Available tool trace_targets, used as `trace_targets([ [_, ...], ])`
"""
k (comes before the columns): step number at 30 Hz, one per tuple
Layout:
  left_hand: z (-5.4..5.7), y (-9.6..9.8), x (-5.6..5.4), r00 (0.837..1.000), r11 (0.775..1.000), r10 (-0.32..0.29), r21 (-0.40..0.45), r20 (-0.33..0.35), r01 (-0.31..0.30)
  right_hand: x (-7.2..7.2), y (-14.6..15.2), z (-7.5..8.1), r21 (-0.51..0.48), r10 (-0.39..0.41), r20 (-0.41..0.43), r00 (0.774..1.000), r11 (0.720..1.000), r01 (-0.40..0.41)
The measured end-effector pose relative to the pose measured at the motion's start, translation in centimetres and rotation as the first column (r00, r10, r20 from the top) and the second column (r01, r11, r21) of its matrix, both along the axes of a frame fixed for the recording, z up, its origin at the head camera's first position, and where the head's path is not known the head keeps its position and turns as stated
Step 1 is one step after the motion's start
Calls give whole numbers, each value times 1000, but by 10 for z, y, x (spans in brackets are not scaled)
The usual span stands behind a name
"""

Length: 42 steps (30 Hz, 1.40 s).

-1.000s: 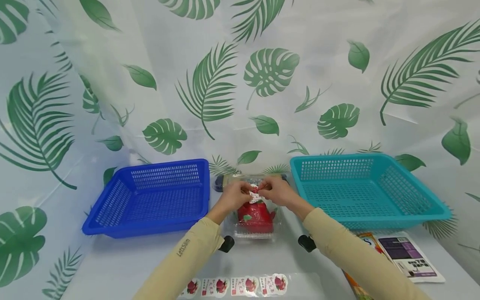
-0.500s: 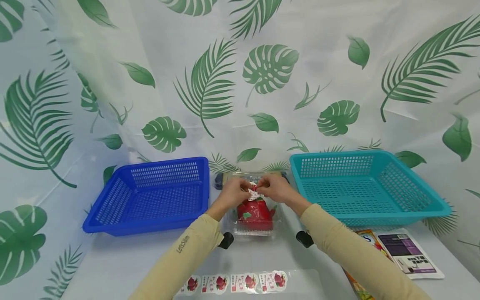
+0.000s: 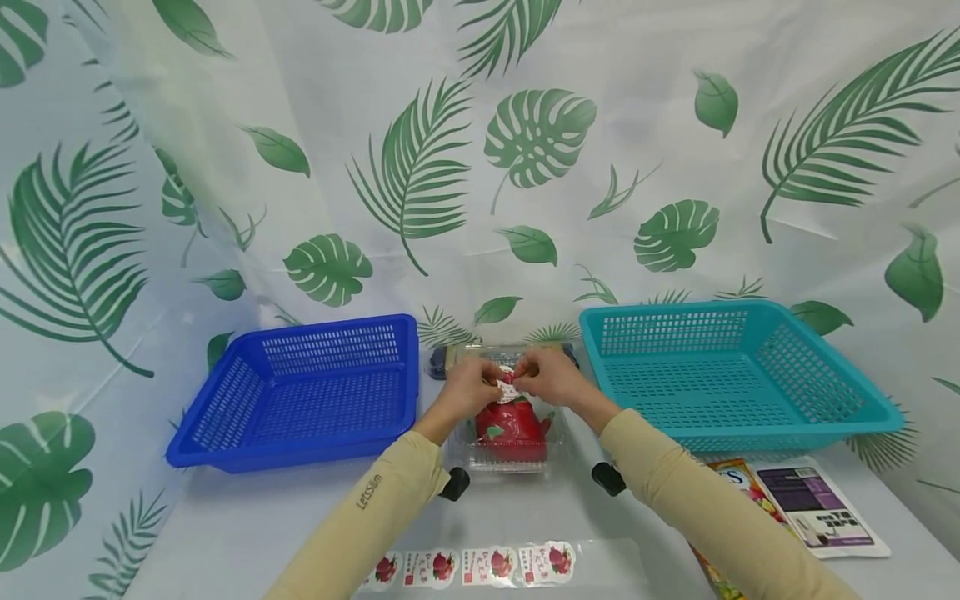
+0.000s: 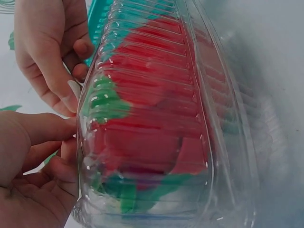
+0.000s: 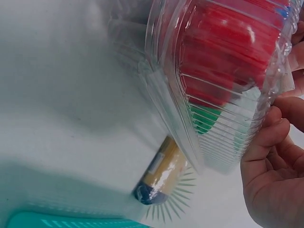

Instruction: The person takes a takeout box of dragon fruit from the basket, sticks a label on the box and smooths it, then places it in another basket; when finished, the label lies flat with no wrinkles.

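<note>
A clear plastic clamshell box (image 3: 510,467) stands at the middle of the table, with red fruit-like things (image 4: 147,80) with green tips inside. Over its lid is a white sticker (image 3: 507,392) with a fruit picture and red print. My left hand (image 3: 468,390) pinches the sticker's left side between thumb and fingers. From the other side my right hand (image 3: 553,379) pinches its right edge. In the right wrist view the sticker's pale edge shows by the lid, and the right hand's fingertips (image 5: 278,116) are close to the plastic. How much of the sticker touches the lid is hidden.
A blue basket (image 3: 292,458) stands left and a teal basket (image 3: 787,437) right. Behind the box lies a tan and dark-blue roll (image 5: 164,173). A strip of fruit stickers (image 3: 495,567) lies in front. Two packets, one purple and white (image 3: 817,512), one orange (image 3: 738,479), lie right.
The head view has shifted slightly. Both hands stay at the sticker over the box, with hardly any visible movement.
</note>
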State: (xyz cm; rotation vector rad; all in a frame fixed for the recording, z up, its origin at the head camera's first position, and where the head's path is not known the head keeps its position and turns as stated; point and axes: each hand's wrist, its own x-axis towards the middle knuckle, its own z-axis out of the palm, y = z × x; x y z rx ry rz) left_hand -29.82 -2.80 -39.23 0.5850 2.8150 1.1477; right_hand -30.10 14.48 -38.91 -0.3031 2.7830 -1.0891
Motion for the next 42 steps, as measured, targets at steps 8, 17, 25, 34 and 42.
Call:
trace_targets([
  [8,2,-1,1,1000,1000,-5,-18,14,5,2,-2,1,12,-1,-15,1000,1000,1],
  [17,1,0,0,1000,1000,1,-16,28,-1,2,-5,-3,57,-9,-40,999,998,11],
  [25,1,-1,-1,1000,998,-17,-62,21,18,1,-4,-7,74,-10,-52,999,997,14],
  [34,2,-3,-3,999,995,-47,-88,24,49,2,-3,-7,94,39,-66,997,995,-33],
  [42,4,-3,-5,996,987,-61,-143,59,68,3,-3,-5,96,81,-59,995,993,-75],
])
